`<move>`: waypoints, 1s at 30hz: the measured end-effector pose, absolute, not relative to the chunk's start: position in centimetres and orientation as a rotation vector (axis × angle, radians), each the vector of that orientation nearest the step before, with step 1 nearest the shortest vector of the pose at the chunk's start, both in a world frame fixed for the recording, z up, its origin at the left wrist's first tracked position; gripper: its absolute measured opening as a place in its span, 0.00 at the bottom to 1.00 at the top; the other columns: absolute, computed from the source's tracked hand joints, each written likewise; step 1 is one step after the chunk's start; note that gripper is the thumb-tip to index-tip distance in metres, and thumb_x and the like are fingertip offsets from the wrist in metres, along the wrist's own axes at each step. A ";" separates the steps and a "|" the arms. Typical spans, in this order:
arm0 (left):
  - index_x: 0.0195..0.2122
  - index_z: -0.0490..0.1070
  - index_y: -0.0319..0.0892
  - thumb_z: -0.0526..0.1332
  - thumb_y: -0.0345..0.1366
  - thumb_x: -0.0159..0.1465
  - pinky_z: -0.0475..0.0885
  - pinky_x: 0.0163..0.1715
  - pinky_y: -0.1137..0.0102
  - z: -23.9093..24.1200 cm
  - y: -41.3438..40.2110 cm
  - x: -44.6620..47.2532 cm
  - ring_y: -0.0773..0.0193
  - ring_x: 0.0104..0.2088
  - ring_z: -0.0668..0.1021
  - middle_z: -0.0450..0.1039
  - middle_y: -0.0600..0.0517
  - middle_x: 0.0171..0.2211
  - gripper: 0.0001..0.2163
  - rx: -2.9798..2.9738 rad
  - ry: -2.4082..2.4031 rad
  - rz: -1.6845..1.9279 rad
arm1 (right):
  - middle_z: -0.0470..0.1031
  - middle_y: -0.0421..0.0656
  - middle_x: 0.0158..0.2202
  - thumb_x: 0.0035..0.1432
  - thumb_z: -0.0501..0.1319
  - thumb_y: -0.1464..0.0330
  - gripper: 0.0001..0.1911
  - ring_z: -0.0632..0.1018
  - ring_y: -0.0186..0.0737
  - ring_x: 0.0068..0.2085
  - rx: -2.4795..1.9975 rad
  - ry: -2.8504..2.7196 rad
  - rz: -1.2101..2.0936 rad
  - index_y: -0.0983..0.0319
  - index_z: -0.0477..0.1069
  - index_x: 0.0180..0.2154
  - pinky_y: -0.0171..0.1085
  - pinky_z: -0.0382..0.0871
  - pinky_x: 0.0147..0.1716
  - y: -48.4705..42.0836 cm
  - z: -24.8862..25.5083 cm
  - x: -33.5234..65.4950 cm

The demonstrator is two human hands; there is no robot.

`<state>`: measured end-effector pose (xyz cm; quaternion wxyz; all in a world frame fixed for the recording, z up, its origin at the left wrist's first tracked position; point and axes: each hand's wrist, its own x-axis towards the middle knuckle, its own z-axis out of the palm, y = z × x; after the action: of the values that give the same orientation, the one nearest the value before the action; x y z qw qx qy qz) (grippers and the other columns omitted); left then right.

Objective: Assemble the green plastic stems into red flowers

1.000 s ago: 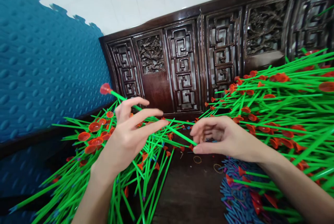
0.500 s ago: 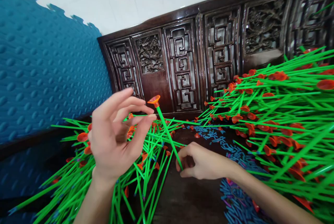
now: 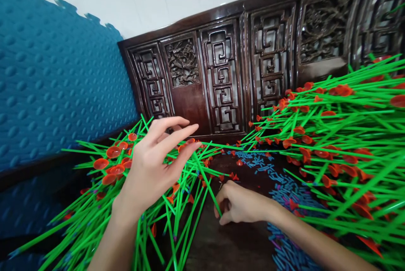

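My right hand (image 3: 243, 204) rests low on the dark wooden seat (image 3: 228, 245), fingers pinched round the lower end of a green stick (image 3: 205, 178). The stick leans up and to the left, and its orange-red suction cup (image 3: 190, 141) lies under the fingertips of my left hand (image 3: 152, 167). That hand's fingers are stretched out flat over the cup and grip nothing. My left hand hovers above the left pile of green sticks (image 3: 104, 203) with red cups.
A bigger heap of green cup-tipped sticks (image 3: 341, 144) fills the right side. Small blue pieces (image 3: 284, 186) lie scattered on the seat between the heaps. A carved dark wooden backrest (image 3: 221, 77) stands behind, and a blue foam mat (image 3: 47, 85) on the left.
The stick swung from lying across both hands to standing steeply. My right hand dropped to the seat with its lower end, and my left fingers came down flat on the cup.
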<state>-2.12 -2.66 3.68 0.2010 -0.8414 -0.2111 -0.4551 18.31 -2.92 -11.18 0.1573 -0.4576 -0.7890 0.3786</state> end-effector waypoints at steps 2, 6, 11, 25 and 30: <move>0.55 0.72 0.40 0.63 0.29 0.66 0.74 0.52 0.66 3.5 -2.6 -2.2 0.65 0.48 0.77 0.76 0.48 0.48 0.15 -2.478 -0.542 -1.197 | 0.71 0.34 0.22 0.45 0.73 0.70 0.07 0.71 0.31 0.26 -1.324 -2.260 1.074 0.60 0.81 0.31 0.30 0.60 0.26 -2.9 -11.2 18.3; 0.61 0.66 0.42 0.61 0.28 0.68 0.76 0.52 0.67 3.0 -2.4 -2.2 0.65 0.53 0.76 0.77 0.49 0.52 0.20 -2.718 -0.418 -1.038 | 0.73 0.36 0.25 0.43 0.74 0.69 0.09 0.72 0.33 0.28 -1.387 -2.292 1.016 0.61 0.82 0.32 0.30 0.61 0.25 -3.0 -11.1 18.2; 0.60 0.69 0.43 0.56 0.25 0.69 0.76 0.56 0.67 2.9 -2.2 -2.3 0.65 0.56 0.76 0.76 0.50 0.54 0.19 -2.790 -0.356 -0.927 | 0.72 0.38 0.27 0.45 0.74 0.66 0.11 0.71 0.34 0.28 -1.444 -2.362 0.939 0.62 0.81 0.32 0.31 0.60 0.24 -3.5 -10.8 17.9; 0.58 0.70 0.40 0.54 0.18 0.65 0.71 0.60 0.69 2.6 -2.0 -1.8 0.67 0.57 0.76 0.74 0.52 0.57 0.22 -2.822 -0.330 -0.949 | 0.75 0.43 0.34 0.58 0.67 0.65 0.08 0.75 0.38 0.34 -1.188 -2.403 0.712 0.64 0.77 0.38 0.36 0.69 0.35 -4.4 -8.2 18.2; 0.58 0.70 0.39 0.53 0.15 0.64 0.71 0.61 0.68 2.3 -1.9 -1.3 0.67 0.58 0.75 0.73 0.51 0.57 0.24 -2.832 -0.310 -0.987 | 0.73 0.44 0.37 0.58 0.66 0.66 0.09 0.74 0.40 0.37 -1.180 -2.376 0.718 0.64 0.76 0.39 0.39 0.70 0.39 -4.2 -8.7 18.2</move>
<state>-1.35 -1.90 2.29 0.0633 -0.9374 -0.1025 -0.3268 18.19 -4.21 -8.69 0.1956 -0.4210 -0.8479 0.2562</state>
